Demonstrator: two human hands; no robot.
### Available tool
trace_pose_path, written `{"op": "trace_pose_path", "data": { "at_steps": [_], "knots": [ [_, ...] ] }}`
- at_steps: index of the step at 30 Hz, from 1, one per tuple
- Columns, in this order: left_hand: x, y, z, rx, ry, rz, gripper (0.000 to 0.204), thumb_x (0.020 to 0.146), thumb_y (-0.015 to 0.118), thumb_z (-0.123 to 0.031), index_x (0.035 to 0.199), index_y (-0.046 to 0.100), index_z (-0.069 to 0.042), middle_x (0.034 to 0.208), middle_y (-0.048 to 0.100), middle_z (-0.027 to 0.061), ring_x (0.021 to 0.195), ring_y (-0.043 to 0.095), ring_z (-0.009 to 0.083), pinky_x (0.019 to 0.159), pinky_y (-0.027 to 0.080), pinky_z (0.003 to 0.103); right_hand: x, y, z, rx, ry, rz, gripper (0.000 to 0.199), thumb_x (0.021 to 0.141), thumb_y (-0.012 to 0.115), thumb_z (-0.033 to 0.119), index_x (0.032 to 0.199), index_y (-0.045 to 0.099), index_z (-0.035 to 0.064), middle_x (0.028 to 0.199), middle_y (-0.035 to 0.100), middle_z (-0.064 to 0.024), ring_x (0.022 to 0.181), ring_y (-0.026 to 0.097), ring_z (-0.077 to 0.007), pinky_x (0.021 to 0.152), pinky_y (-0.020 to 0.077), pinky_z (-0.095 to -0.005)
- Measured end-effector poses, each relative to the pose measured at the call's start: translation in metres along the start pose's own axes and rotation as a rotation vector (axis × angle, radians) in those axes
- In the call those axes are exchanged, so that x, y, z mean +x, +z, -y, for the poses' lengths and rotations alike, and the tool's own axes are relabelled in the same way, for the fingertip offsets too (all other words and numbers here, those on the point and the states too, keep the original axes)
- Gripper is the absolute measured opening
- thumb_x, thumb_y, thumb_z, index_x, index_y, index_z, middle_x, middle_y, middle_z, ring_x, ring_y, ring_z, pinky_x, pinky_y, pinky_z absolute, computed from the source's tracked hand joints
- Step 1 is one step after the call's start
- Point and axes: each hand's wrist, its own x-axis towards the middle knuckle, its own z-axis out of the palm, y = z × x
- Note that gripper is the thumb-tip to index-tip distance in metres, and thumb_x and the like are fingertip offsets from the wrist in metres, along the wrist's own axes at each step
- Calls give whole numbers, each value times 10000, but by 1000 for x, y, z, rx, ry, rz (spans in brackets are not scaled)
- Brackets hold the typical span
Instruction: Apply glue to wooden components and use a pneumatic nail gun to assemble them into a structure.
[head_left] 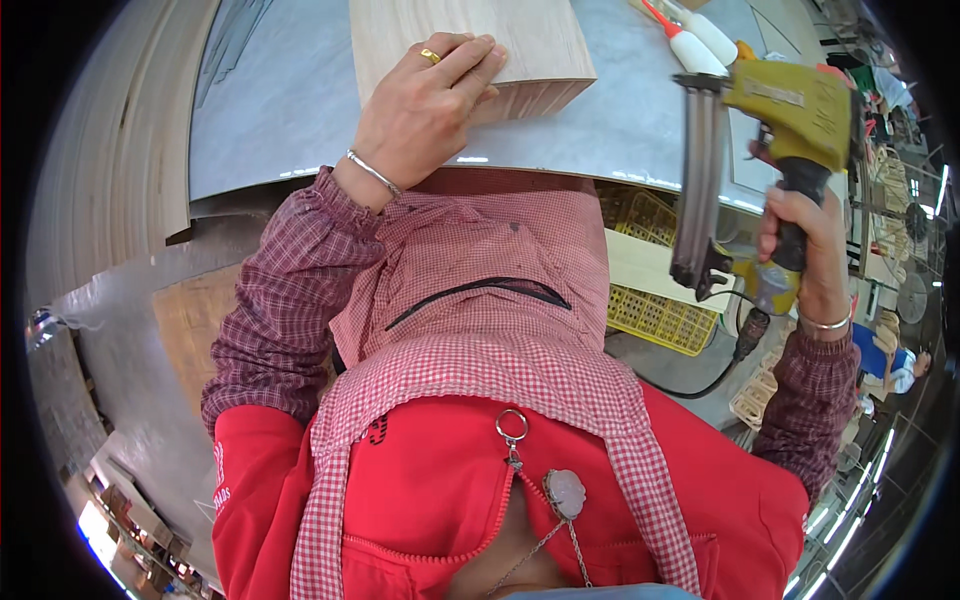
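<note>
My left hand point(425, 105) lies over the near edge of a pale wooden box point(540, 45), its fingers bent together against the wood. The box rests on the table with its far part cut off by the picture's top. In my right hand point(815, 240) is a yellow-green pneumatic nail gun point(790, 105), gripped by its black handle. The gun is held upright to the right of the box, apart from it. Its long metal magazine point(698, 185) looks slightly blurred. A black air hose point(700, 390) hangs from the handle's lower end.
The box stands on a grey-blue tabletop point(280, 120). Two white glue bottles point(690, 45), one red-tipped, lie behind the gun. Long wooden boards point(110, 130) are stacked at left. Below the table is a yellow plastic crate point(655, 320). A person point(905, 370) is far off at right.
</note>
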Motion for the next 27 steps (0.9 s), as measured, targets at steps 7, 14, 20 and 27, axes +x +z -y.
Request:
{"op": "trace_pose_path", "data": {
  "at_steps": [7,14,20,27],
  "knots": [
    [0,2,-6,5,24,-45,299,803,638,-112,1095,639,-46,1144,589,21,987,548,168,864,468,258,-1,37,19,-114,6,150,197,779,681,148,780,539,11,585,536,-26,435,470,-80,418,419,-204],
    [1,2,-9,19,30,-50,311,772,630,-81,1081,636,-42,1137,565,18,991,537,166,876,462,254,-1,43,24,-142,16,147,193,779,682,141,800,541,11,593,532,-20,442,468,-66,413,419,-197],
    [0,4,-12,23,35,-60,293,764,612,-70,1055,633,-40,1121,546,15,980,527,167,891,453,252,-2,46,27,-151,32,142,208,781,678,143,852,546,-2,597,527,-15,443,466,-63,411,419,-197],
    [-1,4,-12,17,33,-67,294,765,610,-66,1057,633,-39,1122,547,15,981,527,169,896,452,253,-2,49,28,-183,31,143,230,785,670,145,898,547,-13,599,525,-16,444,465,-61,412,419,-195]
  ]
}}
